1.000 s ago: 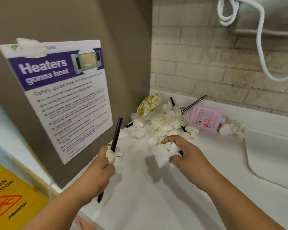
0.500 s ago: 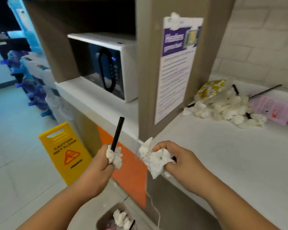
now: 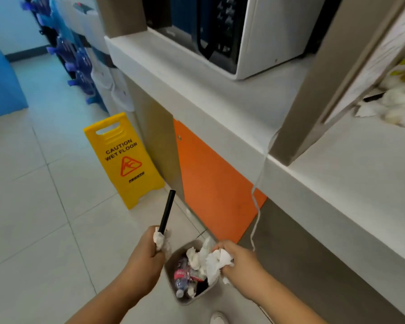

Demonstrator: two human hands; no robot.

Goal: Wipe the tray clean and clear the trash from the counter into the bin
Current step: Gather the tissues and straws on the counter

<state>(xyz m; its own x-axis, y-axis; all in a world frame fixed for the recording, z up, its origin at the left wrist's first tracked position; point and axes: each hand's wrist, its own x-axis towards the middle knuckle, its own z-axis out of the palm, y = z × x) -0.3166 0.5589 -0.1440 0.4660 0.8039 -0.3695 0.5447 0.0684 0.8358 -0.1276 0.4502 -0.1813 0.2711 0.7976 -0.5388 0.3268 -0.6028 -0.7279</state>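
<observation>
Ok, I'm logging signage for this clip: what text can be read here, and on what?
"CAUTION WET FLOOR": yellow floor sign.
"PRONTO", it seems: bottom of that sign, blurred.
Poster on the side panel: unreadable from this angle.
Microwave panel markings: too blurred.
Bottle label in the bin: too blurred.

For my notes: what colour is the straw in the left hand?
Black. The straw shows best in the head view, above the left hand.
</observation>
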